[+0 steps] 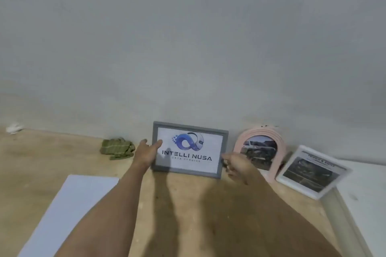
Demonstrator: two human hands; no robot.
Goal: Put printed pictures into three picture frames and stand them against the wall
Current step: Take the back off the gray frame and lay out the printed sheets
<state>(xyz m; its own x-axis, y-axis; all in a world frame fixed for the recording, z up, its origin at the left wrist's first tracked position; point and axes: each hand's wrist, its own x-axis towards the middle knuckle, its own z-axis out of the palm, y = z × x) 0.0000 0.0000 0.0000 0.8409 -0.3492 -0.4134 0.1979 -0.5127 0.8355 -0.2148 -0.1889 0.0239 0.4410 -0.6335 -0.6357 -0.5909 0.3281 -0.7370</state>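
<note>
Dim, flat, greyish light; soft forearm shadows fall on the worktop (pixel 188 204) below both grips; overall blur, edges bowed.

Setting: a plain indoor room, most likely a home or a makeshift workspace; exact type cannot be fixed. Evidence: bare grey painted wall (pixel 188 37), unfinished-looking and without fittings. Light wood-grain surface (pixel 177 204) butts straight against it, with a white raised edge (pixel 344 215) at the right. Loose items along the wall base: a crumpled green cloth (pixel 117 148), a small white object (pixel 13 128) at far left, blurred. A blank white sheet (pixel 69 210) lies flat on the wood.
</note>
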